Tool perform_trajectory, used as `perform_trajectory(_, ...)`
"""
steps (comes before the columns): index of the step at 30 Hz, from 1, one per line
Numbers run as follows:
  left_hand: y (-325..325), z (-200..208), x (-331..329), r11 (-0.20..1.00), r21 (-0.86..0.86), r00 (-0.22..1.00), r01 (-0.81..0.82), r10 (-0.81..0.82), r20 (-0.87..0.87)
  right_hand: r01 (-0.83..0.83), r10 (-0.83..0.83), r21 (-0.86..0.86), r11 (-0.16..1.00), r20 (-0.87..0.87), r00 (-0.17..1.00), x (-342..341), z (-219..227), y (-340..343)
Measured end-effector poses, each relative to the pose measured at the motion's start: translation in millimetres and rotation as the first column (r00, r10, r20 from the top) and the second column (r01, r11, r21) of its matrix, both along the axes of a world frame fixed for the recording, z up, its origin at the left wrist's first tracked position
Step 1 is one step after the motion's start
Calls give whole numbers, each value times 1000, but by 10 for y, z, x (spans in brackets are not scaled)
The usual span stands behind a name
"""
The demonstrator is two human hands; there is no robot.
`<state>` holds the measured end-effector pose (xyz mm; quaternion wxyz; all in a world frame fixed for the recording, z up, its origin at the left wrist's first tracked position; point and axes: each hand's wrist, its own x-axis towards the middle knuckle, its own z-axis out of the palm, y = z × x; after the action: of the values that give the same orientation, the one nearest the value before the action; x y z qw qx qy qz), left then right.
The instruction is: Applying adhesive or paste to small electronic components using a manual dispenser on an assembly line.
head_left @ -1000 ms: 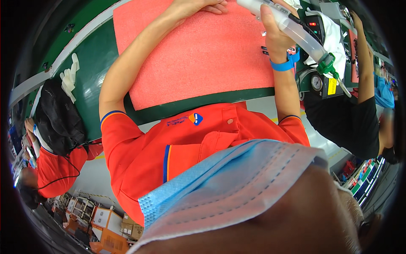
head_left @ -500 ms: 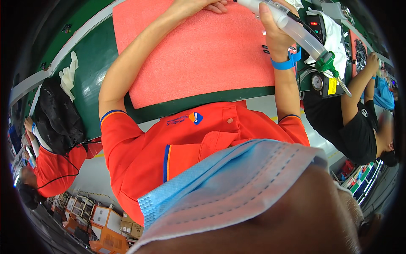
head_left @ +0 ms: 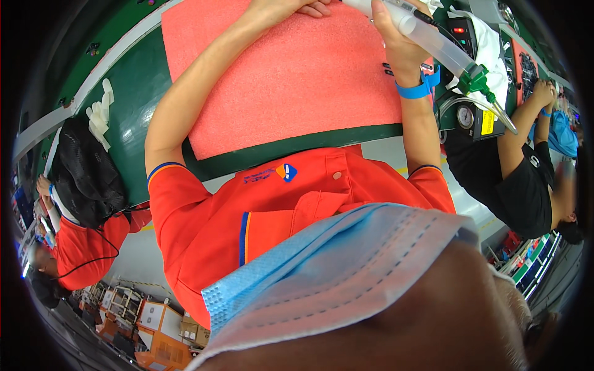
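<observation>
At the far edge of the view my left hand (head_left: 289, 8) rests by the pink foam mat (head_left: 291, 86). Its visible fingers are stretched out and slightly apart; the thumb side is cut off by the frame. My right hand (head_left: 401, 48) is closed around a clear dispensing syringe (head_left: 438, 48), held slanting above the mat's far right. The syringe's front end points left toward my left hand, and its tip is out of view. A green adapter (head_left: 474, 80) caps the rear end, with a clear air tube (head_left: 504, 116) leading off. A blue wrist strap (head_left: 418, 90) circles my right wrist.
A black dispenser box with a round gauge (head_left: 466, 116) stands right of the mat beside a white cloth (head_left: 495, 65). Pale gloves (head_left: 99, 114) and a black mesh bag (head_left: 86, 173) lie left. Co-workers sit on both sides, one in black (head_left: 516, 185), one in red (head_left: 93, 260).
My right hand and the syringe have shifted slightly away from me and to the left. My left hand stays nearly in place. The right co-worker's hands have moved slightly.
</observation>
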<state>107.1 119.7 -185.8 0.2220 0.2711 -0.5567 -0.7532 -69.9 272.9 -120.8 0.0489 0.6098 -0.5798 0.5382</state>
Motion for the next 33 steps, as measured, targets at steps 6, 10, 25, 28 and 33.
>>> perform_trajectory(6, 17, 15, -8, 1000, -24, 1000, -8, 9, 26, 15, -14, 61, 998, -15, 1000, 1, 40, 22)
perform_trajectory(10, 18, 7, -18, 1000, -22, 999, -20, 20, 27, -7, 6, 63, 998, 23, 1000, -7, 24, 11)
perform_trajectory(25, 15, -33, -17, 999, -26, 1000, -21, 21, 18, 17, -19, 44, 999, 42, 999, -13, -24, 2)
perform_trajectory(28, 15, -50, -15, 999, -30, 999, -25, 25, 21, 16, -17, 26, 1000, 25, 1000, -4, -6, -2)
perform_trajectory(33, 21, -24, -14, 999, -24, 999, -32, 32, 10, -4, 2, 56, 998, 37, 999, -4, 15, 12)
